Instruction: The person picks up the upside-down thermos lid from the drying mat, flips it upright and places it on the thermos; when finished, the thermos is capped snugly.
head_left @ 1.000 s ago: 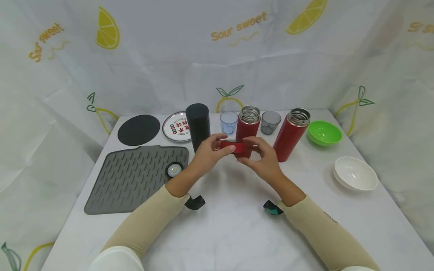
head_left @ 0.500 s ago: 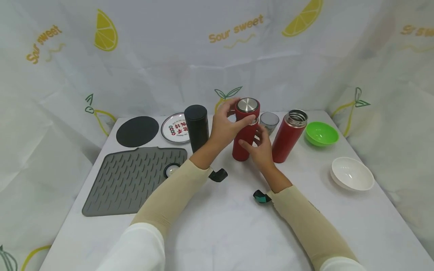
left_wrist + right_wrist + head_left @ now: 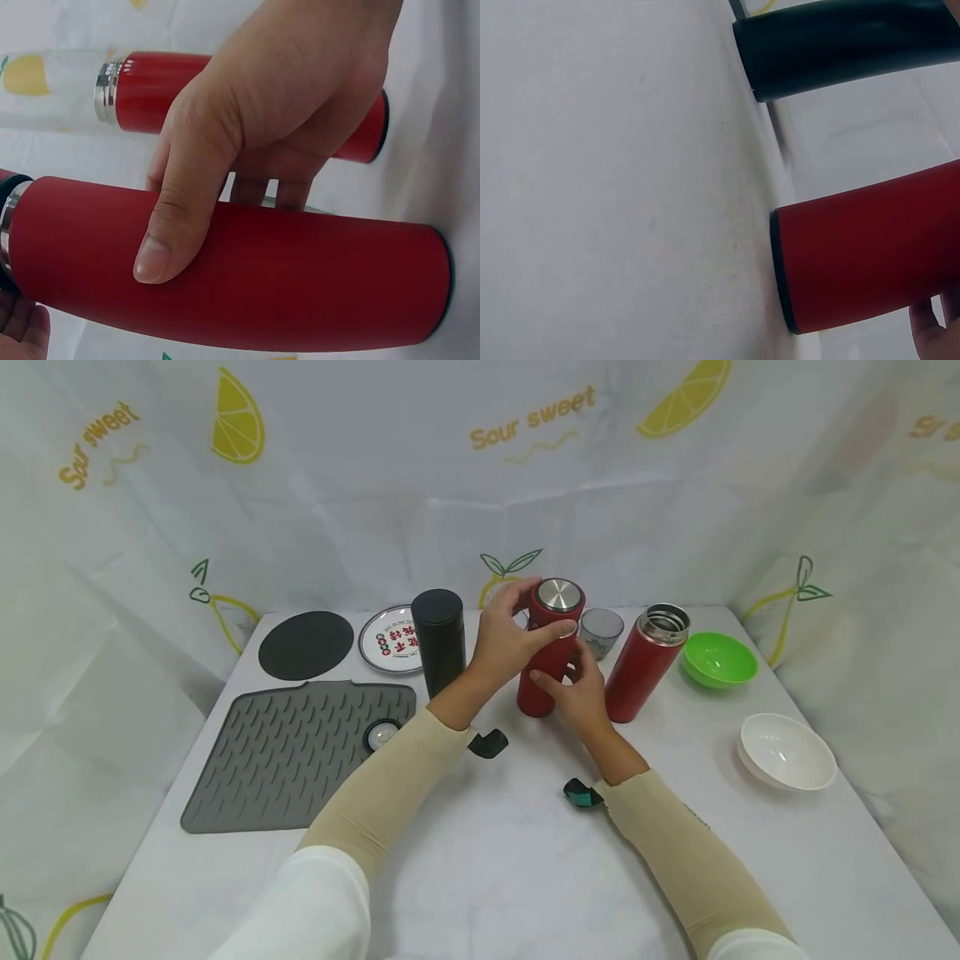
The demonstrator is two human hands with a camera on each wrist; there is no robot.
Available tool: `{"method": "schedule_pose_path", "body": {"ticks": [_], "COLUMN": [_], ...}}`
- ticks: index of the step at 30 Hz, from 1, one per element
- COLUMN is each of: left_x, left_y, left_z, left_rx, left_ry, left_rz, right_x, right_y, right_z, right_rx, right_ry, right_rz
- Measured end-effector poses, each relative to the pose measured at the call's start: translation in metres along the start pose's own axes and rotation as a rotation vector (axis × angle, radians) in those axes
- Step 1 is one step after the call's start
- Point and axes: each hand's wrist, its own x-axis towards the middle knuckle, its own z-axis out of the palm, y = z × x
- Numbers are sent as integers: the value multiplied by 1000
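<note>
A red vacuum flask (image 3: pixel 535 697) stands upright in the middle of the table. My left hand (image 3: pixel 498 643) grips the red, steel-topped lid (image 3: pixel 560 597) at the flask's mouth, thumb at the front and fingers behind. Lower down, my right hand (image 3: pixel 579 693) holds the flask's body. In the left wrist view, the right thumb (image 3: pixel 176 225) lies along the body, and a steel neck ring shows below the lid's dark rim. A second red flask (image 3: pixel 641 672), lidless, stands to the right. The right wrist view shows the held flask's base (image 3: pixel 855 262) at the table.
A black flask (image 3: pixel 439 643) stands left of the held one. Behind are a grey glass (image 3: pixel 602 631) and a mostly hidden blue one. Bowls, green (image 3: pixel 720 660) and white (image 3: pixel 786 752), sit right. Leftward lie a grey mat (image 3: pixel 285 760) bearing a round stopper (image 3: pixel 380 735), a black disc (image 3: pixel 306 645) and a plate (image 3: pixel 390 639).
One second ago both hands held the lid in front of the flask. The left hand has since taken it up onto the flask's mouth, while the right hand has moved onto the body.
</note>
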Motion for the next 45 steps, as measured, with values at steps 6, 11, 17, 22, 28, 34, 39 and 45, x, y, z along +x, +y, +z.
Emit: {"method": "schedule_pose_path", "body": {"ticks": [6, 11, 17, 22, 28, 34, 39, 45], "left_x": [-1, -3, -5, -13, -21, -6, -2, -18], "left_y": [2, -1, -9, -17, -19, -16, -13, -16], "left_z": [2, 2, -1, -2, 4, 19, 24, 14], "left_rx": [-7, 25, -12, -120, -218, -261, -164, -123], "left_ry": [-14, -7, -33, 43, 45, -67, -38, 133], "left_rz": [-36, -35, -24, -15, 33, -85, -149, -37], "right_x": [2, 2, 1, 3, 13, 16, 5, 15], "right_y": [0, -1, -1, 4, 33, 44, 18, 39], "right_z": [0, 1, 2, 1, 1, 2, 2, 3], "right_rx": [5, 3, -11, -8, 11, -31, -69, -70], "right_ry": [2, 8, 11, -3, 10, 32, 20, 27], "right_rz": [-18, -27, -16, -12, -37, -110, -129, -109]}}
